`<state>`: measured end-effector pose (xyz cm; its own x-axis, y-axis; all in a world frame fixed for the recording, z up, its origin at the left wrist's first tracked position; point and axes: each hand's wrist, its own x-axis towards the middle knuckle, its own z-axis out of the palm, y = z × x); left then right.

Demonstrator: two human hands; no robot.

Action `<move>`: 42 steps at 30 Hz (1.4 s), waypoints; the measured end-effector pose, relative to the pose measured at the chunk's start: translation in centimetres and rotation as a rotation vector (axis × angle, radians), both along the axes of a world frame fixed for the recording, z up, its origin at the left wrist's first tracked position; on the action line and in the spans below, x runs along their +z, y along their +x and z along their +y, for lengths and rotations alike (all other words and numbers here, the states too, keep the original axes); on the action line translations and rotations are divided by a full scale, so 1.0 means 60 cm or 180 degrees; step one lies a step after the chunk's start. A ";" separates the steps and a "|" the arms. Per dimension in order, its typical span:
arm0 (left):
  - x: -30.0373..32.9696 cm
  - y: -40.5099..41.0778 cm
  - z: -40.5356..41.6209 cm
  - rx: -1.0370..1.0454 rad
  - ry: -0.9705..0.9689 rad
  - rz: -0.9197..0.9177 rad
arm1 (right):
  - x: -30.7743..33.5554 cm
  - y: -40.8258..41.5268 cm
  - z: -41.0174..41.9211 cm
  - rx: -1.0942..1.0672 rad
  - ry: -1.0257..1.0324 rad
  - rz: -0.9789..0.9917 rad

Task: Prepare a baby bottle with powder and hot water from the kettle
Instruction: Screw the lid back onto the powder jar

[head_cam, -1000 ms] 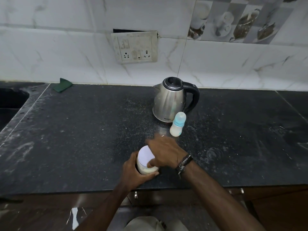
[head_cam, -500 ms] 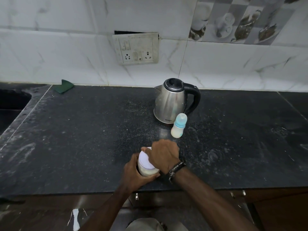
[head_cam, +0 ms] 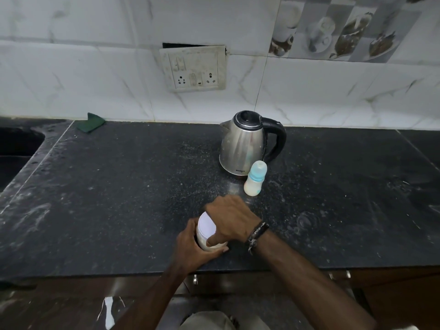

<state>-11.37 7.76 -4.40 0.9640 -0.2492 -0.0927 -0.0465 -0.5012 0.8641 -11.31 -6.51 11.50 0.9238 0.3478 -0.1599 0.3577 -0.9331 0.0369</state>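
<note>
Fingers of the left hand (head_cam: pixel 190 246) wrap the jar (head_cam: pixel 206 231) to steady it on the table (head_cam: pixel 107 198); right hand (head_cam: pixel 229 216) grasps its lid, probably to twist; bottle (head_cam: pixel 254 179) stands capped beside the kettle (head_cam: pixel 245 144).

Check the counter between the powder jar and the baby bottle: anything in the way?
Nothing visible. The powder jar, held by both hands, and the baby bottle have only bare, dusty countertop between them. The kettle stands behind the bottle.
</note>
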 end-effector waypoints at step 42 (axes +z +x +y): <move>0.025 0.125 -0.086 0.0170 -0.0613 -0.0671 | -0.144 -0.049 -0.082 -0.1537 0.0299 0.0077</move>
